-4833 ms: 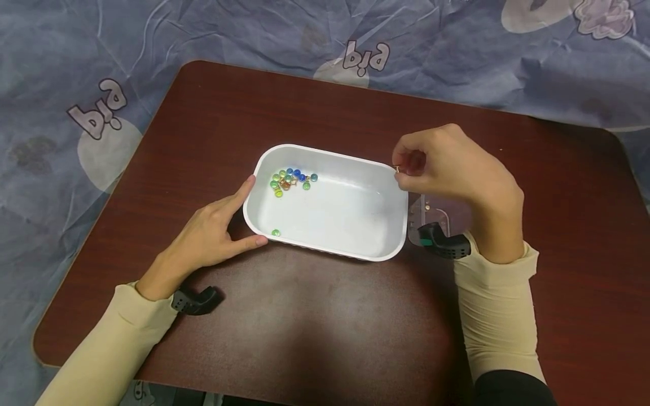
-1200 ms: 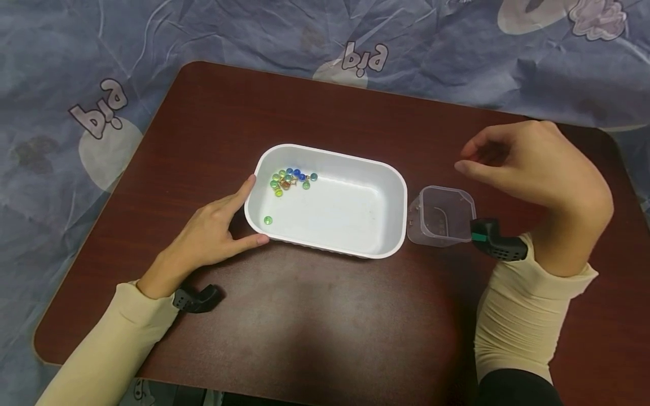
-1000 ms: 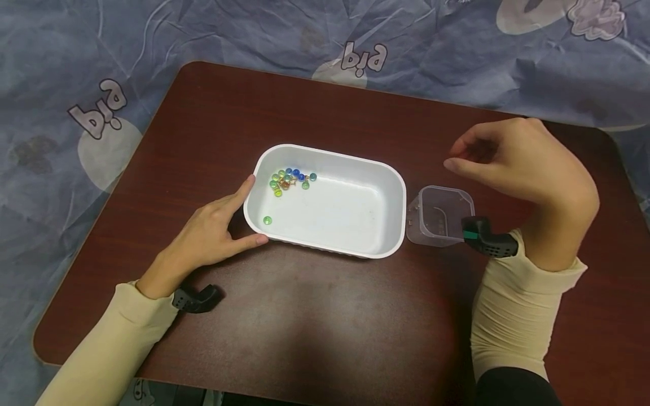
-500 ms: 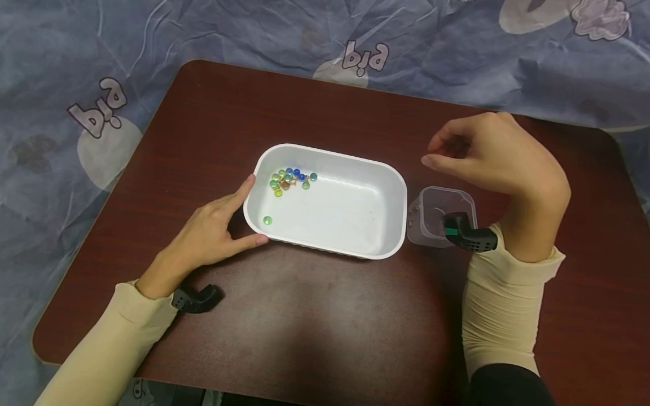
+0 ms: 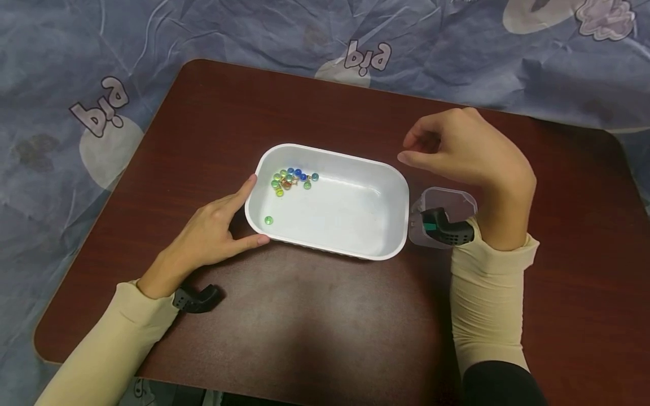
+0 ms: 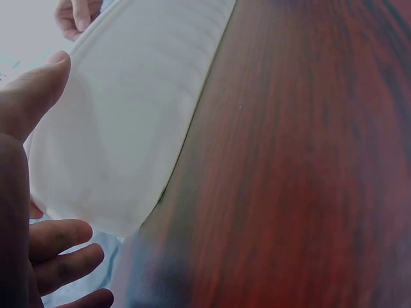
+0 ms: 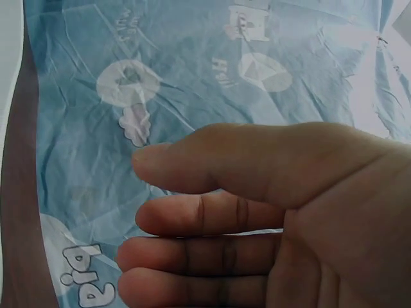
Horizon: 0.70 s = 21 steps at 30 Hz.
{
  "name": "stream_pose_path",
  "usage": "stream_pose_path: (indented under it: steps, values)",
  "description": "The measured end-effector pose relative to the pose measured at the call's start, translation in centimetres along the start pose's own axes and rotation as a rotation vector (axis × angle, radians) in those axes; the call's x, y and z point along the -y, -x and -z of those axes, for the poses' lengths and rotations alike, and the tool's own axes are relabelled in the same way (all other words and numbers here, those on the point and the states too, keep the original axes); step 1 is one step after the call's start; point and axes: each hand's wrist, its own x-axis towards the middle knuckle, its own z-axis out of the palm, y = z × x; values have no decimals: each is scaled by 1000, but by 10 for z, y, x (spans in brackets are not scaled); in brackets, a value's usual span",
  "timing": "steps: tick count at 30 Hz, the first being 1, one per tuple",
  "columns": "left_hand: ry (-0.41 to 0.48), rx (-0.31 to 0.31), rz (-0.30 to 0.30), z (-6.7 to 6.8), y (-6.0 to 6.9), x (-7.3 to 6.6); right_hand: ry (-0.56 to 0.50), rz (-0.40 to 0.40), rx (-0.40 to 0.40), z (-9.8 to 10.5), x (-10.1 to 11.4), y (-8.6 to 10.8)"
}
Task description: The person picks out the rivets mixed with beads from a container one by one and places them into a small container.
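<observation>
A white plastic tray (image 5: 335,225) holds several green, yellow and blue glass marbles (image 5: 298,173) in its far left part. Small gold-coloured metal pieces (image 5: 294,181) lie among them. One green marble (image 5: 268,220) sits apart in the near left corner. My left hand (image 5: 210,234) rests against the tray's left end, forefinger and thumb spread along the rim. My right hand (image 5: 472,149) hovers beyond the tray's right end, fingers loosely bent and thumb apart; nothing shows between them in the right wrist view. Below it stands a clear plastic box (image 5: 447,197), partly hidden by the black wrist camera.
The clear box stands close against the tray's right end. A dark red-brown table (image 5: 304,316) bears both. Blue printed cloth (image 5: 244,34) hangs behind the table's far edge.
Earliest, my right hand pinched a small gold metal piece at the tray's right rim; now it is empty. Over the last second it moved left. The lone green marble has shifted slightly; my left hand stays.
</observation>
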Motion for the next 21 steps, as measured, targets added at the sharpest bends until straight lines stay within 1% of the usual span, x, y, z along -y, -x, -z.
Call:
stream_pose_path:
  steps: [4, 7, 12, 14, 18, 21]
  values:
    - [0, -6, -11, 0, 0, 1, -20, -3, 22, -5, 6, -7]
    - [-3, -14, -19, 0, -1, 1, -26, 14, 26, -9, 9, -13]
    - [-3, -22, -17, 1, 0, 1, -17, 90, 3, -20, 12, -26]
    - [-1, -21, -13, 1, 0, 1, -23, 114, 8, -24, 14, -31]
    - [2, -17, -13, 0, 0, 1, -27, 141, 18, -32, 16, -39]
    - [1, -19, -20, 0, 0, 1, -31, 160, 12, -39, 16, -44]
